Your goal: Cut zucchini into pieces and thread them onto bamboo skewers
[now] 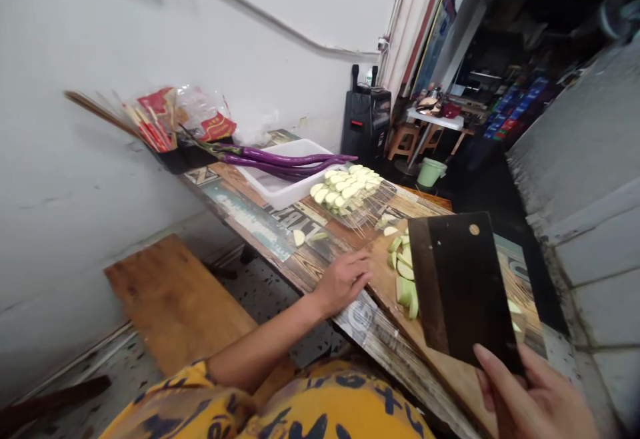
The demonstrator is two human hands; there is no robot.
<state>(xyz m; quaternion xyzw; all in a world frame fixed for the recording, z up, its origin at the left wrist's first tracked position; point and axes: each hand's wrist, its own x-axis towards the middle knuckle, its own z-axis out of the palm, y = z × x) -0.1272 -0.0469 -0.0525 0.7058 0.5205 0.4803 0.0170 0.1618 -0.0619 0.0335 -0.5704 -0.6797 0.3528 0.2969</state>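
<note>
My right hand [530,399] grips the handle of a broad dark cleaver [460,286], its blade held up flat over a wooden cutting board [385,279]. Pale green cut vegetable pieces [404,272] lie on the board just left of the blade. Resting on the table edge beside the board, my left hand [345,279] has its fingers loosely curled near those pieces and holds nothing I can see. Farther back lie skewers loaded with pale slices [345,189].
Long purple eggplants [280,159] lie across a white tub [285,189] on the patterned table [250,216]. Packets and sticks [160,119] sit by the wall. A wooden bench [170,299] stands on the left; a black speaker [365,122], stools and a green bucket [430,171] beyond.
</note>
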